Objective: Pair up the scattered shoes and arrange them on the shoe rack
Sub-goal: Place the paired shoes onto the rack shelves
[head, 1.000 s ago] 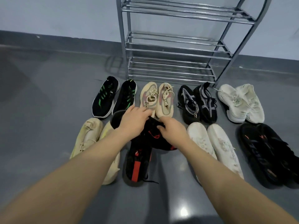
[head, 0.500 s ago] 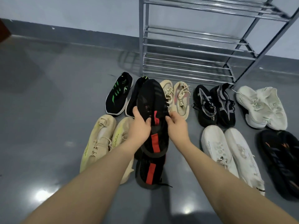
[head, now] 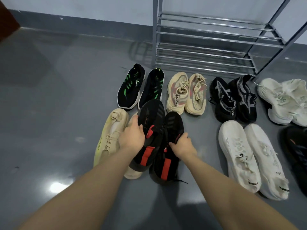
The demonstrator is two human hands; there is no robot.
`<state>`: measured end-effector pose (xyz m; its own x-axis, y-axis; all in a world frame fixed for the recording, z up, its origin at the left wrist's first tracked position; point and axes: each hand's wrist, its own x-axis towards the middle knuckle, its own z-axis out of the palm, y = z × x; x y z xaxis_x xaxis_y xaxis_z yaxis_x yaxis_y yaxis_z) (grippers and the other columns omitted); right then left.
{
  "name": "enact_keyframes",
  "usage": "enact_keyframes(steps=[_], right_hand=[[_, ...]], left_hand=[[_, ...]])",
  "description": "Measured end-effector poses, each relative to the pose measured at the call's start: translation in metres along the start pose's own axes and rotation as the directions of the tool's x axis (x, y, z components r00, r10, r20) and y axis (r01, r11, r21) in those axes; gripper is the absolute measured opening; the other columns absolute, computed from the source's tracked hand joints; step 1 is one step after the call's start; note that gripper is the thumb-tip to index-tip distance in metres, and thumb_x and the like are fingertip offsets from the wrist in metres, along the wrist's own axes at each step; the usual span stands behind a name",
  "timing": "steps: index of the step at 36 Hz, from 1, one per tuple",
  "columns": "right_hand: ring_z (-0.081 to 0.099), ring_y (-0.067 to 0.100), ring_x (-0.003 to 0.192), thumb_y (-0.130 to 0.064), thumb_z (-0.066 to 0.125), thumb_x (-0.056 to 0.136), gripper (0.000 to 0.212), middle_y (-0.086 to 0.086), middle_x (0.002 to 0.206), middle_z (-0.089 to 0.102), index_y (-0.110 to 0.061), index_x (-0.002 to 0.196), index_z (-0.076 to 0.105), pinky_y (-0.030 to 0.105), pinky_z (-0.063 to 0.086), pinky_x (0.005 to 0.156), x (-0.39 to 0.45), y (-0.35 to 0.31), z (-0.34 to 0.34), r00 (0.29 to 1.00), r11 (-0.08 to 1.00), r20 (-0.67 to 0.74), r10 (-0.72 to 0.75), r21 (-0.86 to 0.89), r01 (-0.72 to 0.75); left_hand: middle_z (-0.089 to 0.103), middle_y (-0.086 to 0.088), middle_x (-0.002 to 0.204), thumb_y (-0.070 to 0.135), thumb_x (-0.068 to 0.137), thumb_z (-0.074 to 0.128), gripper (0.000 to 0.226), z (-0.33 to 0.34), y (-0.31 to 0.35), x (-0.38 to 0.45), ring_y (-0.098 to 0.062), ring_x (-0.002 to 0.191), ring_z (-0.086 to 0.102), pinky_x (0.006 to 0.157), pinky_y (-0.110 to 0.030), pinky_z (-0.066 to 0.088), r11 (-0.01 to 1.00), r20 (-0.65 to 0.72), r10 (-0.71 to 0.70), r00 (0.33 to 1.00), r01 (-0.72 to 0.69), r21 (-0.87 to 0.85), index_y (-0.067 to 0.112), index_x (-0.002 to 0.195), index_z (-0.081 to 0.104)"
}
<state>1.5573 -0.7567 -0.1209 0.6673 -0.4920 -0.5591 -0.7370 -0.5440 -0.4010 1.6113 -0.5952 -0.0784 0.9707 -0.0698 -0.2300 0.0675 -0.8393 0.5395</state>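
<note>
Two black shoes with red stripes are side by side in front of me. My left hand [head: 132, 138] grips the left black-and-red shoe [head: 150, 128], which is raised and tilted over a cream shoe. My right hand [head: 181, 144] holds the collar of the right black-and-red shoe [head: 167, 156], which rests low near the floor. The chrome shoe rack [head: 207, 45] stands against the wall beyond, its shelves bare.
Pairs lie on the grey floor: black-and-green [head: 141, 87], beige-and-pink [head: 186, 93], black-and-grey [head: 232, 98], pale white [head: 285, 100], white [head: 250, 156], cream [head: 110, 135] at my left, and a dark pair [head: 297, 155] at the right edge.
The shoe held up in both hands has come down to the left. My right hand has let go of it and taken the second black-and-red shoe. The camera has shifted left.
</note>
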Motion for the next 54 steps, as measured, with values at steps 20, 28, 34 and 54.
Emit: enact_keyframes(steps=[20, 28, 34, 54], right_hand=[[0.059, 0.034, 0.097, -0.013, 0.047, 0.085, 0.04, 0.011, 0.11, 0.058, -0.019, 0.124, 0.042, 0.045, 0.048, 0.085, -0.002, 0.074, -0.054, 0.966, 0.991, -0.257, -0.018, -0.135, -0.017], [0.058, 0.032, 0.1, -0.012, 0.045, 0.088, 0.04, 0.01, 0.108, 0.059, -0.013, 0.127, 0.04, 0.04, 0.042, 0.079, 0.005, 0.093, -0.064, 0.971, 0.936, -0.221, -0.087, -0.351, 0.004], [0.056, 0.029, 0.105, -0.018, 0.043, 0.092, 0.043, 0.009, 0.117, 0.055, -0.016, 0.135, 0.035, 0.044, 0.036, 0.093, 0.0, 0.094, -0.06, 0.971, 0.919, -0.217, -0.103, -0.394, 0.009], [0.055, 0.036, 0.094, -0.001, 0.043, 0.085, 0.042, 0.017, 0.111, 0.049, -0.013, 0.126, 0.045, 0.04, 0.049, 0.08, 0.006, 0.095, -0.061, 0.967, 0.981, -0.204, -0.155, -0.145, 0.127]], left_hand=[[0.064, -0.013, 0.105, 0.029, 0.1, 0.031, 0.036, 0.049, 0.037, -0.019, -0.036, 0.094, 0.06, 0.077, -0.043, 0.049, 0.972, 0.144, 0.21, 0.967, -0.222, 0.071, 0.023, 0.135, 0.028], [0.061, -0.02, 0.108, 0.014, 0.098, 0.033, 0.039, 0.092, 0.046, -0.037, -0.038, 0.097, 0.061, 0.078, -0.044, 0.047, 0.99, 0.209, 0.039, 0.977, -0.067, 0.128, 0.011, 0.135, 0.024], [0.049, -0.015, 0.127, 0.017, 0.093, 0.049, 0.05, 0.099, 0.046, -0.029, -0.03, 0.11, 0.058, 0.084, -0.036, 0.048, 0.908, 0.296, 0.02, 0.955, -0.141, 0.394, -0.001, 0.132, 0.023], [0.06, -0.02, 0.111, -0.002, 0.089, 0.043, 0.052, 0.092, 0.04, -0.022, -0.036, 0.098, 0.061, 0.073, -0.04, 0.047, 0.908, 0.325, 0.091, 0.941, -0.212, 0.361, 0.0, 0.137, 0.023]])
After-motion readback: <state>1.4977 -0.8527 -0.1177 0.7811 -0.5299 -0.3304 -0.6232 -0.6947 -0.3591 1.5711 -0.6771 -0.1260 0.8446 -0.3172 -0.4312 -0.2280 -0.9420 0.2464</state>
